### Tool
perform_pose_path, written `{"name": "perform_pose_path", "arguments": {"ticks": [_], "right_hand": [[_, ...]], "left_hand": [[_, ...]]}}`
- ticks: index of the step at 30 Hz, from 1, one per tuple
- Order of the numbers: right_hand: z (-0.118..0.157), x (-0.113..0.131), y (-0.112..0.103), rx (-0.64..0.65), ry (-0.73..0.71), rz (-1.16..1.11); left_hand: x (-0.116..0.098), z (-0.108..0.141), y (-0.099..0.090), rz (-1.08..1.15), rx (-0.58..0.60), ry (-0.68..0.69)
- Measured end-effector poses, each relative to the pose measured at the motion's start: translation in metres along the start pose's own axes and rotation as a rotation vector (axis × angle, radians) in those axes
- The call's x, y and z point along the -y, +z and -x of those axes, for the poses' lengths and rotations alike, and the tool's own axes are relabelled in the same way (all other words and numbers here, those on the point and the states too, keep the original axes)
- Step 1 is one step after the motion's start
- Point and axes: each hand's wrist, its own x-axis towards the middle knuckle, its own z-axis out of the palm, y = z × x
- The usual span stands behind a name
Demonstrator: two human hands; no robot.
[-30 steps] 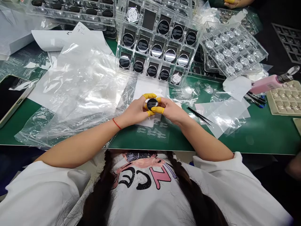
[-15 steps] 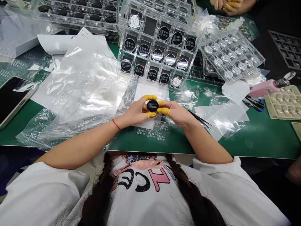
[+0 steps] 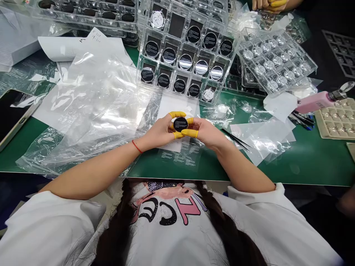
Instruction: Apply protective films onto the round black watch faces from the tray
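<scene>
Between my hands is a round black disc point(image 3: 180, 125) with small white print, facing up. My left hand point(image 3: 163, 129), with yellow finger covers, grips the disc's left side between thumb and fingers. From the right, my right hand point(image 3: 203, 132), also in yellow finger covers, holds the disc's right and lower edge. White paper point(image 3: 172, 105) lies beneath them, and a clear film with white text point(image 3: 181, 157) is just below. Beyond the hands, a tilted clear tray point(image 3: 177, 48) holds several similar black discs and some silver watch parts.
Plastic bags and papers point(image 3: 97, 92) cover the left side, beside a phone point(image 3: 16, 114). On the right are black tweezers point(image 3: 237, 140), a pink bottle point(image 3: 313, 102), a clear tray point(image 3: 277, 61) and a beige tray point(image 3: 337, 120). Another person's hand point(image 3: 273, 4) shows at the top.
My right fingers have shifted slightly left along the disc's lower edge. The view has shifted a little, and the other person's hands sit nearer the top edge.
</scene>
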Motion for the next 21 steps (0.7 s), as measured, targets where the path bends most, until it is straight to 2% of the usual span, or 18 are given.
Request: {"name": "perform_pose_path", "arguments": {"ticks": [6,11,17,21], "right_hand": [[0.005,0.004,0.000,0.050,-0.045,0.056],[0.002,0.000,0.006,-0.032,0.005,-0.016],[-0.002,-0.007,0.012,-0.048,0.000,-0.071],[-0.002,-0.006,0.015,-0.083,-0.013,-0.091]], "left_hand": [[0.002,-0.001,0.000,0.038,-0.002,0.009],[0.000,0.000,0.001,-0.049,-0.030,-0.010],[-0.007,0.003,0.005,-0.181,-0.054,-0.017],[-0.005,0.003,0.006,-0.150,-0.061,-0.003]]}}
